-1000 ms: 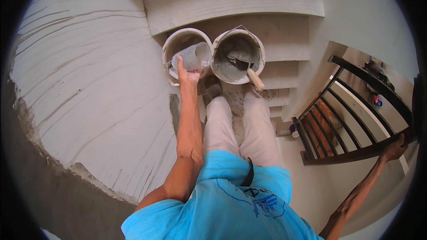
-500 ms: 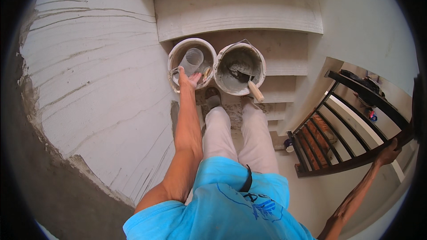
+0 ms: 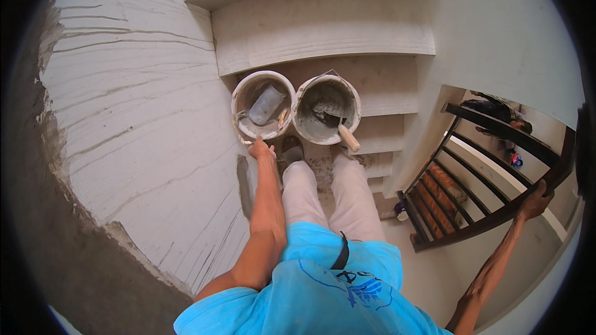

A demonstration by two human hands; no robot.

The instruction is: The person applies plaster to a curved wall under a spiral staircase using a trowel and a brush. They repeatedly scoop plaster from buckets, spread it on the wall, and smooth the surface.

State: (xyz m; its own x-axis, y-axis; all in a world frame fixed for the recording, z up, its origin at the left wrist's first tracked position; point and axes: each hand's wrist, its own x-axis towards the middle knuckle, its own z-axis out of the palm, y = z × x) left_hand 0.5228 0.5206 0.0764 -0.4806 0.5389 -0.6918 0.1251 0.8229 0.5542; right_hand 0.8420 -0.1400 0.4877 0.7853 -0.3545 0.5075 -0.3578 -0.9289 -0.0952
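My left hand (image 3: 262, 149) is at the near rim of the left white bucket (image 3: 239, 94), its fingers curled round the bucket's pale handle (image 3: 244, 139). Inside that bucket a clear plastic container (image 3: 267, 105) lies on its side, with a small yellowish tool (image 3: 283, 116) beside it. Against it on the right stands a second bucket (image 3: 357, 96) with grey wet mortar (image 3: 326, 107) in it. A trowel (image 3: 348, 138) rests in there, its wooden handle poking over the near rim. Far to the right, my right hand (image 3: 536, 201) grips the dark handrail (image 3: 506, 216).
Pale stair steps (image 3: 323, 31) rise ahead of the buckets. A white wall (image 3: 136, 99) streaked with grey lines bounds the left, with rough grey plaster (image 3: 37, 211) along its edge. Beyond the black railing (image 3: 478, 167), a person (image 3: 496, 111) is partly seen below. My feet stand close to the buckets.
My left hand has drawn back out of the left bucket, from beside the plastic container, and closed at its near rim. The container now lies lower in the bucket. My right hand stays on the handrail.
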